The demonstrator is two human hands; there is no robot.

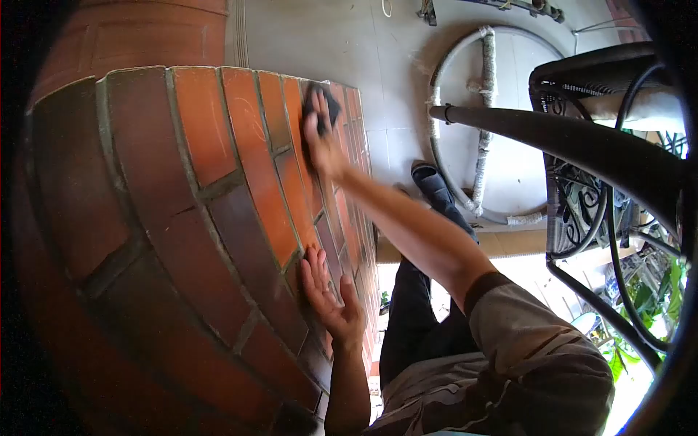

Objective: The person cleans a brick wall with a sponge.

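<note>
On my left stands a wall of red and dark brown bricks (196,123) with grey joints. My right hand (323,142) is reached far out along it, slightly blurred, pressing a small black pad (331,109) to the brick face near the wall's far edge. The pad is partly covered by my fingers, and its exact kind does not show. Closer to me, my left hand (331,294) rests against the bricks with fingers stretched and thumb apart, holding nothing.
A large grey hoop with a wrapped crossbar (486,123) lies on the tiled floor (385,73). A dark metal pole (552,134) and a black scrolled metal chair frame (582,196) stand at the right. Green plants (647,305) show beyond. My shoe (425,171) is near the hoop.
</note>
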